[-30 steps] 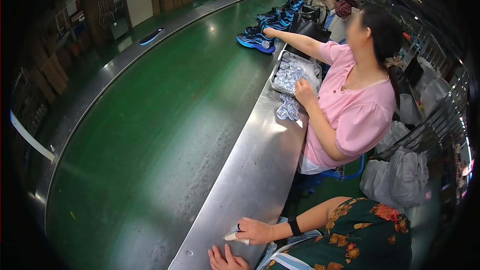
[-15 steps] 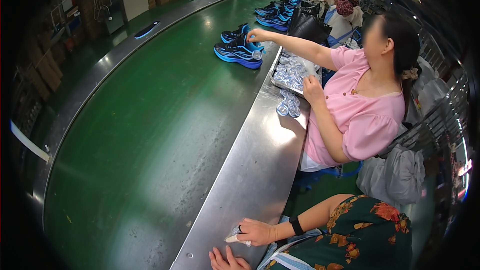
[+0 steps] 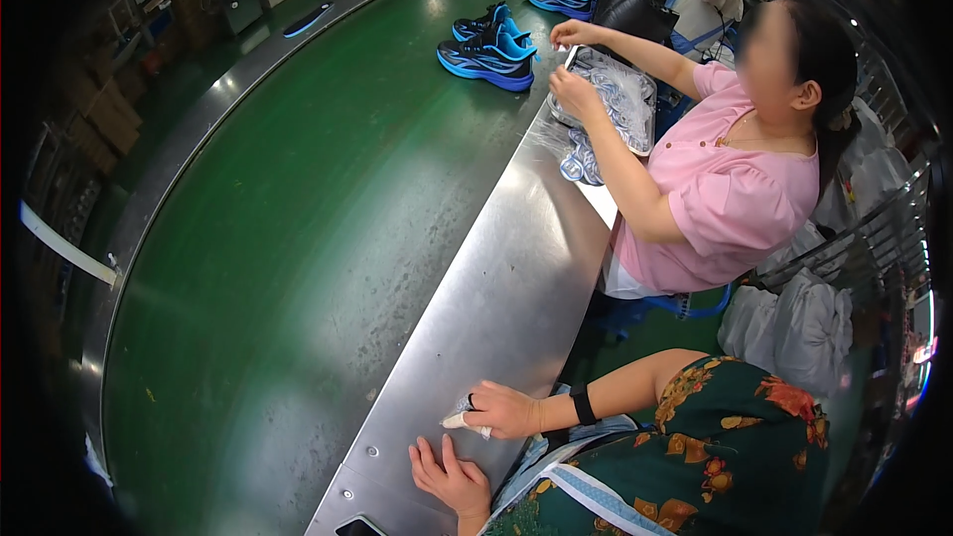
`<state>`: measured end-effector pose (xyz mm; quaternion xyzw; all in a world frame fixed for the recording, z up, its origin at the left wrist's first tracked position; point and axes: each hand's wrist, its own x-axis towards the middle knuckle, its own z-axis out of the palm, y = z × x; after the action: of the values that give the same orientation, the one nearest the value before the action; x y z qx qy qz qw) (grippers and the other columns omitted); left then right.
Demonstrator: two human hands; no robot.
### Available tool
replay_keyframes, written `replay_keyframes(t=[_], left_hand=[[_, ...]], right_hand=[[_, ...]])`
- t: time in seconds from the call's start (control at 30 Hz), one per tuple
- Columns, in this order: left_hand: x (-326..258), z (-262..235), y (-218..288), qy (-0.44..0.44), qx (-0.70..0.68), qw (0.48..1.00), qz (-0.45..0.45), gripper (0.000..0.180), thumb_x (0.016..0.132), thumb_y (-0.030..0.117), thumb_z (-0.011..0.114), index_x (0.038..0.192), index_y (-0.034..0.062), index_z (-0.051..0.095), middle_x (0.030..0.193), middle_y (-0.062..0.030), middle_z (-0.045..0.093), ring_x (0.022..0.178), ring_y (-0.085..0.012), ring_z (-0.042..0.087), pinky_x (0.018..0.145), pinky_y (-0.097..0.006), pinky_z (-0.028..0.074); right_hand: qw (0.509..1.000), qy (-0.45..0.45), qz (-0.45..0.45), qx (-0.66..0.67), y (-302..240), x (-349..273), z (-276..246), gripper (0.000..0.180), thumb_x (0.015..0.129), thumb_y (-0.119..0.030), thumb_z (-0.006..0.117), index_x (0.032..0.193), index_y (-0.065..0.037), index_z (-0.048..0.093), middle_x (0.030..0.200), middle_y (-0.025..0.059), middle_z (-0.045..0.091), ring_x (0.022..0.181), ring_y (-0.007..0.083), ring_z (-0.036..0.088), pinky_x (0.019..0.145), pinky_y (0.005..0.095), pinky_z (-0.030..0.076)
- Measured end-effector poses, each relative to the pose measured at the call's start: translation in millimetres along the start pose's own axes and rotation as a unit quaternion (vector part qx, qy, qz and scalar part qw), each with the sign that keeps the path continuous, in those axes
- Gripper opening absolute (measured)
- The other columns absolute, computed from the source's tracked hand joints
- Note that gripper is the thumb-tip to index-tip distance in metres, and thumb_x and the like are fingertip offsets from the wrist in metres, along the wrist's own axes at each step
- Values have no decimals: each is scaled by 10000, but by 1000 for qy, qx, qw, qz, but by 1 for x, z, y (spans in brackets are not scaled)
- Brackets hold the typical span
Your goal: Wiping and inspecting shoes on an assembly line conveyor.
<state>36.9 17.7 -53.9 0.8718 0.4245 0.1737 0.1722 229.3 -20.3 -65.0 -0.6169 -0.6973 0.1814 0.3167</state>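
My right hand [image 3: 508, 409], with a black wristband and a dark ring, is closed on a crumpled whitish scrap [image 3: 463, 421] pressed to the metal bench top [image 3: 486, 283]. What the scrap is made of is not clear. Just below it, my left hand [image 3: 449, 476] lies on the bench with its fingers spread, holding nothing. A phone-like device [image 3: 359, 527] with a pale rim lies close to my left hand, cut off by the lower edge.
Left of the bench runs a green conveyor belt [image 3: 278, 238] carrying a pair of black-and-blue sneakers [image 3: 488, 62]; more stand farther off. A co-worker in pink [image 3: 735, 169] sits ahead, hands over a tray [image 3: 645, 144] of small plastic-wrapped pieces. Grey bags [image 3: 794, 323] lie behind.
The co-worker's far hand has left the sneakers and joined the other over the tray. My hands stay almost in place on the bench. The view has shifted slightly, bringing the phone-like device into sight.
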Motion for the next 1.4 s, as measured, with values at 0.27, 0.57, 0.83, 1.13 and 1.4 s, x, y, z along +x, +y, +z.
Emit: replay_keyframes(t=[0.27, 0.57, 0.83, 1.13, 1.4], left_hand=[[-4, 4, -3, 9, 3, 1000, 5, 439, 741, 51, 491, 1170, 59, 583, 1358, -207, 442, 1294, -418, 357, 1030, -552, 259], [-3, 7, 1, 38, 5, 999, 15, 425, 743, 57, 487, 1157, 53, 583, 1337, -207, 455, 1285, -412, 367, 1033, -554, 261], [-10, 10, -3, 52, -4, 998, 18, 410, 743, 61, 497, 1141, 50, 594, 1316, -207, 466, 1277, -412, 371, 1033, -550, 264], [-6, 18, -3, 63, 5, 998, 29, 415, 732, 50, 526, 1139, 61, 607, 1311, -204, 465, 1263, -401, 381, 1033, -531, 269], [-15, 20, -14, 105, -11, 994, 20, 412, 722, 54, 547, 1129, 62, 616, 1253, -199, 510, 1205, -404, 434, 1009, -511, 315]], right_hand=[[1000, 16, -15, -7, 0, 1, 5, 205, 726, -76, 618, 929, -94, 590, 810, 83, 499, 823, 268, 495, 725, 370, 377], [996, 74, -42, -7, 3, -1, 8, 144, 742, -80, 619, 867, -75, 549, 795, 90, 492, 813, 275, 495, 713, 375, 377], [998, 54, -35, -13, 2, -5, 15, 274, 733, -71, 621, 1000, -95, 569, 844, 93, 493, 854, 283, 497, 740, 387, 394], [997, 63, -41, -22, 7, -6, 7, 294, 739, -81, 618, 1031, -104, 593, 838, 90, 497, 839, 288, 501, 747, 397, 398], [993, 68, -97, -24, 12, 3, 28, 441, 728, -89, 611, 1162, -166, 616, 837, 102, 531, 836, 303, 526, 748, 409, 419]])
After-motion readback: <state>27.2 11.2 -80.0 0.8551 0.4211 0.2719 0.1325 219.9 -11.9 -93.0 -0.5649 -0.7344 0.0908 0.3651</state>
